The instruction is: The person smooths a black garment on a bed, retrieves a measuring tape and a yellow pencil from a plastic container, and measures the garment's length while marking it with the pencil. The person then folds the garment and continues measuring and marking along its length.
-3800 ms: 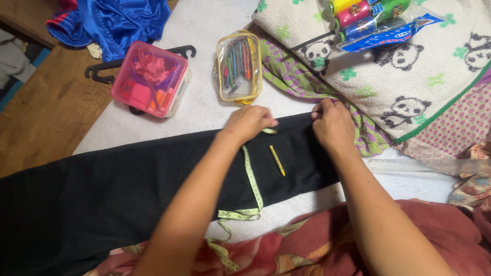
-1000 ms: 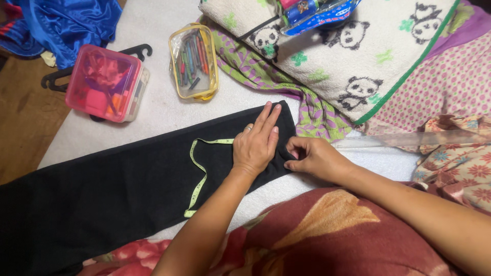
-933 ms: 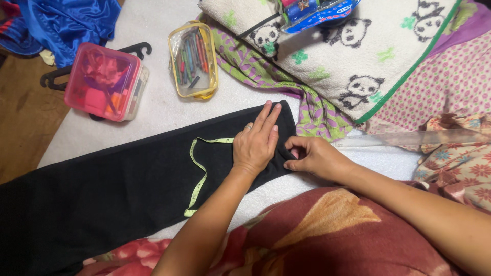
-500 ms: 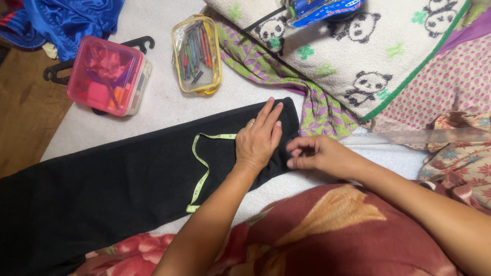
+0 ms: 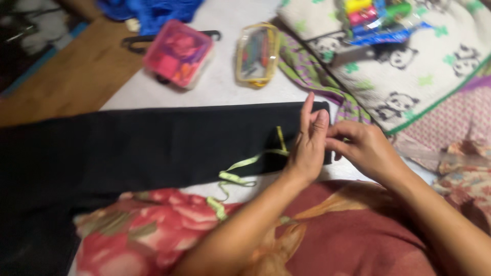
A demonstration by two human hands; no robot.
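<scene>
A long black cloth (image 5: 179, 143) lies across the white padded surface (image 5: 220, 89). My left hand (image 5: 307, 151) rests at the cloth's right end, fingers straight and together, pointing away from me. A yellow-green tape measure (image 5: 245, 163) runs out from under it toward the near edge. My right hand (image 5: 365, 151) is just right of the left, its thumb and fingertips pinched together at the cloth's end edge, touching the left fingers. The picture is blurred, so I cannot tell what the right fingers hold.
Behind the cloth stand a pink plastic box (image 5: 179, 51) on a black hanger (image 5: 138, 43) and a clear pouch of crayons (image 5: 257, 53). A panda towel (image 5: 409, 87) with a packet of spools (image 5: 373, 15) lies at the right. Red floral fabric (image 5: 332, 230) covers my lap.
The view has swung left and blurred. My left hand has tipped up from lying flat, the right hand has closed in against it, and the tape measure has slid toward the near edge.
</scene>
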